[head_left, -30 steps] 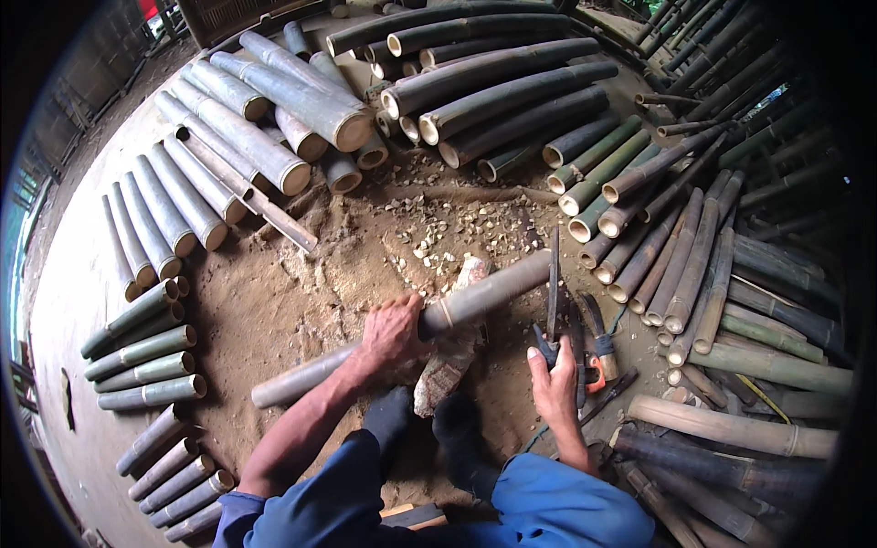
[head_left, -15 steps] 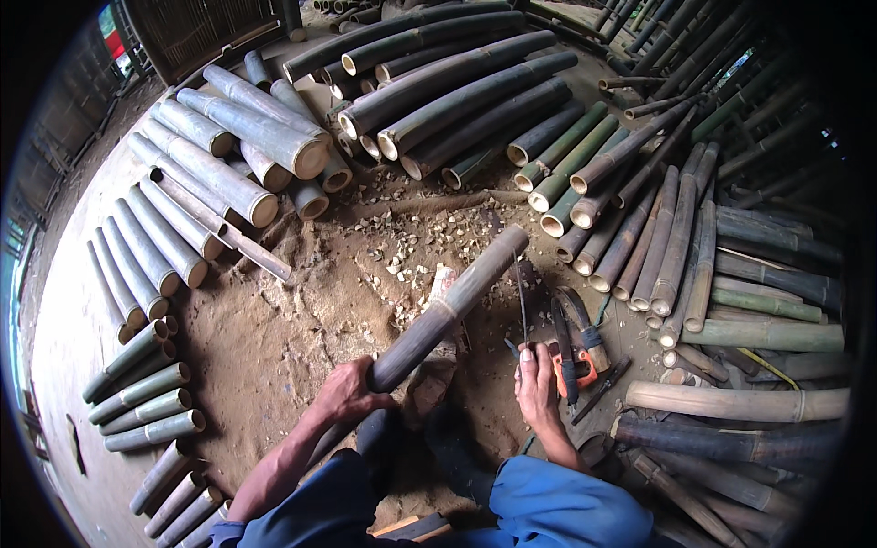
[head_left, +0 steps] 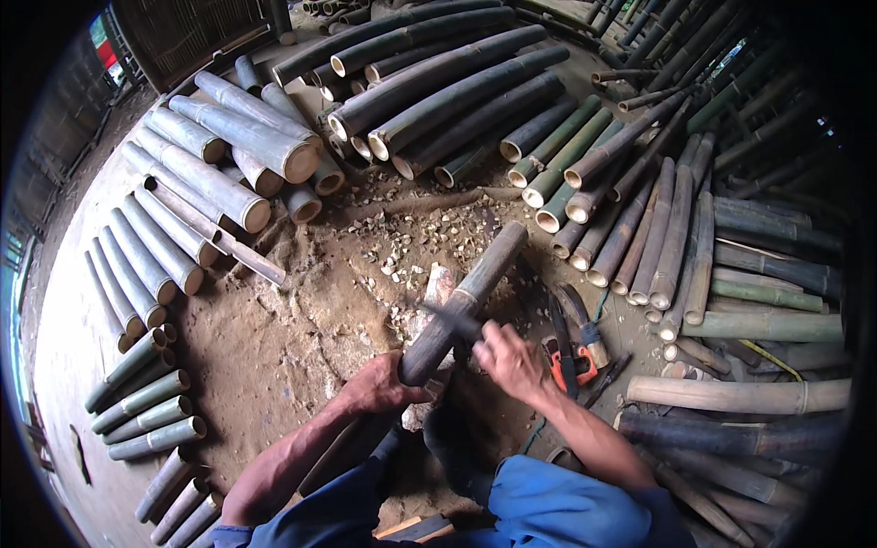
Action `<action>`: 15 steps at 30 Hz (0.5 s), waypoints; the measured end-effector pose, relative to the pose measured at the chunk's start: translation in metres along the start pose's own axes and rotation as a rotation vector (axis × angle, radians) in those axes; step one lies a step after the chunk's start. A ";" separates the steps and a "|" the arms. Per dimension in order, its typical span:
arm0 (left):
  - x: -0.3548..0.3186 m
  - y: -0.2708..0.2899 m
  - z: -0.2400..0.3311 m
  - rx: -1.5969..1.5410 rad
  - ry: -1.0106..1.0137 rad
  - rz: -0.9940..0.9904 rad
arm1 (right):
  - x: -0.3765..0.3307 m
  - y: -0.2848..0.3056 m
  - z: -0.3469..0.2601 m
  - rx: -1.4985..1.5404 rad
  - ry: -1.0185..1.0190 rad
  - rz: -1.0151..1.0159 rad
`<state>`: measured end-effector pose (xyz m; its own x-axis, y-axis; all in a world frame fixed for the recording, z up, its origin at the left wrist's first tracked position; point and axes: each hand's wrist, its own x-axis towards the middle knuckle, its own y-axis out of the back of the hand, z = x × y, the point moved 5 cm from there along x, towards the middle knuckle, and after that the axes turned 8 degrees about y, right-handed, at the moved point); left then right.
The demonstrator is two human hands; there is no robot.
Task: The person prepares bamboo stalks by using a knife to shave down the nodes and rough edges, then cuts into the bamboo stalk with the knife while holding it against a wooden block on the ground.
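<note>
A dark bamboo pole [head_left: 489, 265] slants across the middle, its far end raised toward the upper right. My left hand [head_left: 384, 384] is closed around it near its lower end. My right hand [head_left: 512, 361] grips a long-bladed knife [head_left: 448, 320], whose handle the fingers hide. The blade, slightly smeared by motion, lies across the pole just beyond my left hand; whether it touches the bamboo I cannot tell. Under the pole stands a pale wooden block [head_left: 439, 285], partly covered. My legs in blue trousers [head_left: 557, 498] are bent at the bottom.
On the ground at my right lie an orange-handled saw [head_left: 586, 366], a dark-handled blade [head_left: 563, 342] and a wooden-handled tool [head_left: 592, 340]. Bamboo chips [head_left: 393, 242] litter the dirt ahead. Cut bamboo [head_left: 247, 137] is stacked left, ahead and right [head_left: 731, 397].
My right hand has lifted from beside the tools and moved left, bringing the knife across the pole. My left hand has shifted slightly right, still holding the pole.
</note>
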<state>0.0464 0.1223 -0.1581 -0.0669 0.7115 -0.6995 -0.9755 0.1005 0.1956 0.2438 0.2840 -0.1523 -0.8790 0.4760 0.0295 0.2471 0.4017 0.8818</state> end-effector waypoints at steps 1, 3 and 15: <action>0.003 -0.003 -0.002 0.010 0.007 -0.013 | 0.004 0.000 0.028 -0.006 -0.074 0.117; 0.010 -0.001 -0.009 0.031 0.036 -0.019 | 0.015 0.006 0.052 0.043 -0.244 0.083; 0.023 0.003 -0.035 -0.068 -0.005 0.001 | 0.014 0.007 0.027 0.149 -0.095 -0.080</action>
<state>0.0345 0.1147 -0.1972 -0.0670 0.7153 -0.6956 -0.9874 0.0526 0.1492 0.2440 0.3148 -0.1581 -0.8576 0.5068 -0.0882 0.2424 0.5493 0.7997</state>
